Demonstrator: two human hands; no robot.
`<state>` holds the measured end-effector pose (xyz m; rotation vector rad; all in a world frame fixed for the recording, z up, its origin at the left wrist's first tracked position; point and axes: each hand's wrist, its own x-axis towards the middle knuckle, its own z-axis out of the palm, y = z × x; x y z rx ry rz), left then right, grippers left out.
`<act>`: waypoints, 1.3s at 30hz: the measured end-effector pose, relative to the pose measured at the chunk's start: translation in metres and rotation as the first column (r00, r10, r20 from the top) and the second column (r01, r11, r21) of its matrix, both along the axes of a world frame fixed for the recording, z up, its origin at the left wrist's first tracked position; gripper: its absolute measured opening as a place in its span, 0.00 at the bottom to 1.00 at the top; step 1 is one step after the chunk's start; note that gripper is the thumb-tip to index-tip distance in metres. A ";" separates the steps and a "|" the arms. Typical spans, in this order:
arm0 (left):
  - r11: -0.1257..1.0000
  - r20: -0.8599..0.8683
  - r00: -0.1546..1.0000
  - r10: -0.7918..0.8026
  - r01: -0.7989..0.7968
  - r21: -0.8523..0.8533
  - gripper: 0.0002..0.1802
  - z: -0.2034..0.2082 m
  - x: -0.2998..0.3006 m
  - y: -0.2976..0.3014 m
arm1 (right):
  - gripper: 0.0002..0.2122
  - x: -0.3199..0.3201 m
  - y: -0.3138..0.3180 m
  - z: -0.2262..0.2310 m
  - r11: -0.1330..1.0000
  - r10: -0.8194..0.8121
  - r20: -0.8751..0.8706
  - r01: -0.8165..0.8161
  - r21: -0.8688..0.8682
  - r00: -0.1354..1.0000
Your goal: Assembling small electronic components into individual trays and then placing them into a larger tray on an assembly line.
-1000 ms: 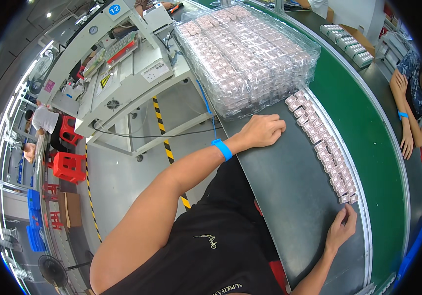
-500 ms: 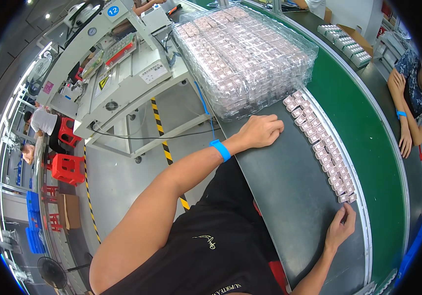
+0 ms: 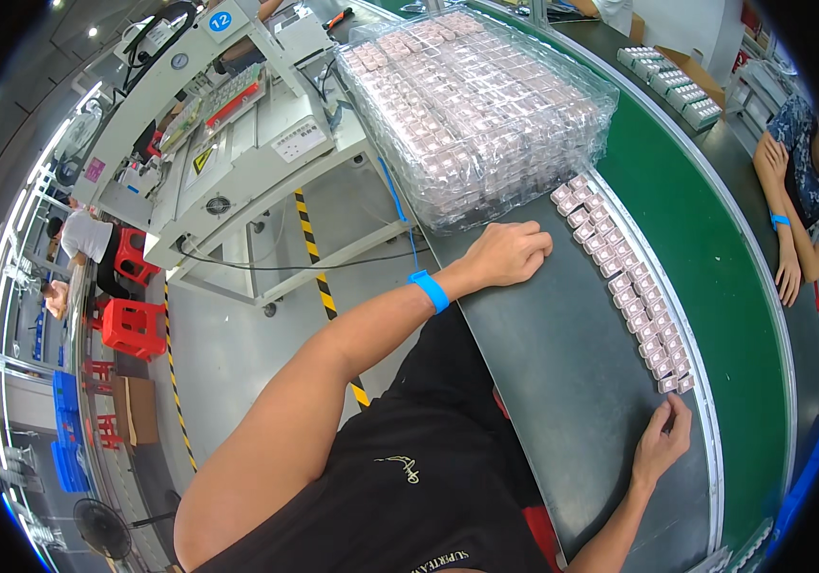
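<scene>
My left hand (image 3: 512,254) rests on the dark grey worktop (image 3: 562,382) in a loose fist, with a blue wristband (image 3: 429,291) behind it. No object shows in its curled fingers. Two long columns of small pale pink, box-like pieces (image 3: 631,291) run along the worktop beside the conveyor. At their near end lies my right hand (image 3: 662,441), half curled, thumb and forefinger a little apart, fingertips close to the last pieces. I see nothing held there, and whether the fingertips touch the pieces I cannot tell.
A big plastic-wrapped stack of similar pieces (image 3: 476,115) stands at the worktop's far end. The green conveyor (image 3: 715,286) curves along the right. Beyond it a co-worker's arms (image 3: 780,205) are folded, near white-and-green packs (image 3: 669,84). A white machine (image 3: 257,143) stands on the left.
</scene>
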<state>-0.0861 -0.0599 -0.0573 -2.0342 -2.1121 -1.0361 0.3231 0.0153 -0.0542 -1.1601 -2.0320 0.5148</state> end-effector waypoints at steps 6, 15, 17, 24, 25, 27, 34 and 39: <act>1.000 -0.005 1.000 0.012 -0.012 -0.006 0.04 0.001 -0.004 -0.005 | 0.08 -0.004 0.000 0.000 0.999 0.029 -0.005 -0.029 0.027 1.000; 0.997 -0.033 0.999 0.037 -0.039 -0.067 0.04 0.002 -0.003 -0.011 | 0.04 -0.019 -0.007 0.010 0.997 -0.032 -0.039 0.035 0.066 0.999; 0.996 -0.017 0.998 0.061 -0.062 -0.058 0.03 0.007 -0.006 -0.014 | 0.05 -0.023 -0.002 0.009 0.994 0.026 -0.113 -0.014 0.107 0.993; 0.997 0.009 0.998 -0.066 0.066 -0.047 0.05 -0.005 0.006 0.007 | 0.05 -0.001 -0.002 0.005 0.988 0.023 -0.122 -0.005 0.153 0.992; 0.996 0.000 0.997 -0.081 0.081 -0.037 0.06 -0.013 -0.010 0.002 | 0.05 -0.007 0.001 0.002 0.988 0.051 -0.127 -0.031 0.152 0.991; 0.997 -0.042 0.996 -0.073 0.071 -0.036 0.05 -0.016 -0.019 -0.003 | 0.04 -0.012 0.004 -0.003 0.981 0.070 -0.116 -0.047 0.190 0.991; 0.991 -0.021 0.992 -0.123 0.122 -0.054 0.05 -0.019 -0.016 0.006 | 0.03 -0.005 -0.001 -0.001 0.974 0.057 -0.124 -0.029 0.224 0.991; 0.992 -0.048 0.992 -0.120 0.118 -0.044 0.06 -0.022 -0.013 0.009 | 0.03 0.000 -0.003 0.000 0.973 0.045 -0.120 -0.016 0.230 0.992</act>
